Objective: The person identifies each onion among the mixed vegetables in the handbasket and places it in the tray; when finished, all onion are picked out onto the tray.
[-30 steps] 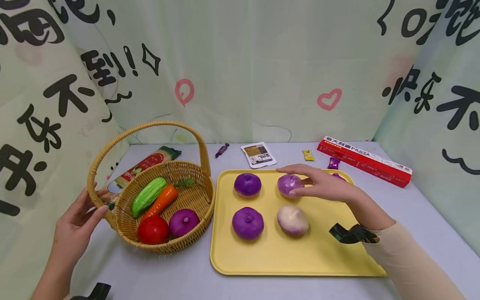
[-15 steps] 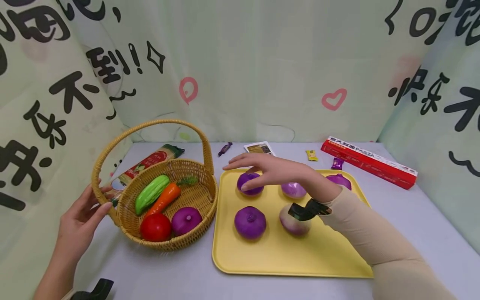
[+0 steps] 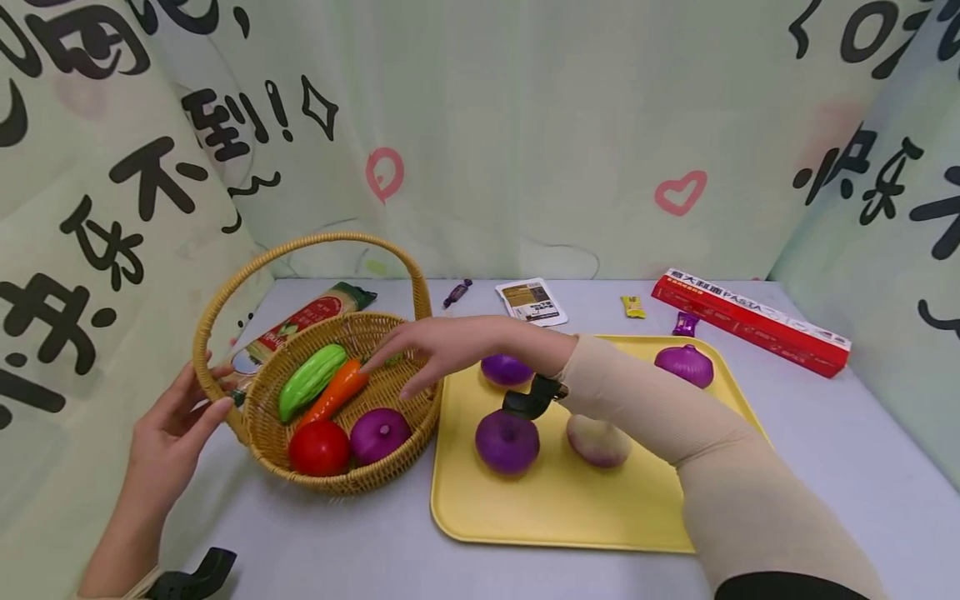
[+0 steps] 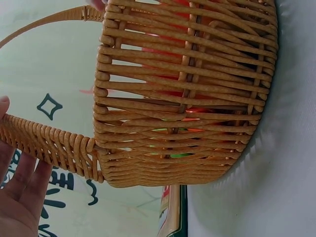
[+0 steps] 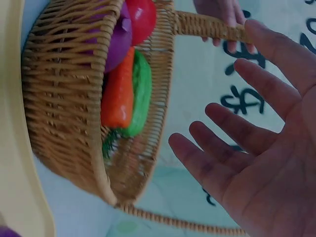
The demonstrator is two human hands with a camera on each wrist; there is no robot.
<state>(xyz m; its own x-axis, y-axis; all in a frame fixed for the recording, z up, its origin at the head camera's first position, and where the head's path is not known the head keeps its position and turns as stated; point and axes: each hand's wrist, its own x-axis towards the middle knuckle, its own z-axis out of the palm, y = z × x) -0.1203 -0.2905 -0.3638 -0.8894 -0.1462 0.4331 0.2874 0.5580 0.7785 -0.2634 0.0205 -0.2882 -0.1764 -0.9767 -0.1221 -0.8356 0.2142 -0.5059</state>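
Observation:
A wicker basket (image 3: 258,417) holds a green gourd (image 3: 311,383), a carrot (image 3: 337,393), a tomato (image 3: 318,447) and a purple onion (image 3: 380,435). My right hand (image 3: 390,375) hovers over the basket's right rim with fingers spread and nothing in it; the right wrist view shows its bare palm (image 5: 256,148) beside the carrot (image 5: 118,94). My left hand (image 3: 176,417) rests with straight fingers against the handle's left base (image 4: 54,143). On the yellow tray (image 3: 555,508) lie purple onions (image 3: 507,442) (image 3: 684,365), a pale one (image 3: 597,440), and one partly behind my wrist (image 3: 504,369).
A red pasta box (image 3: 750,321) lies at the back right. A spaghetti packet (image 3: 303,321) sits behind the basket. A white sachet (image 3: 532,302) and small wrapped candies (image 3: 633,307) lie near the printed curtain. Bare table shows in front of the basket and tray.
My right hand left the back-row onions on the tray and swept left to hover over the basket, holding nothing. The left hand stayed at the handle.

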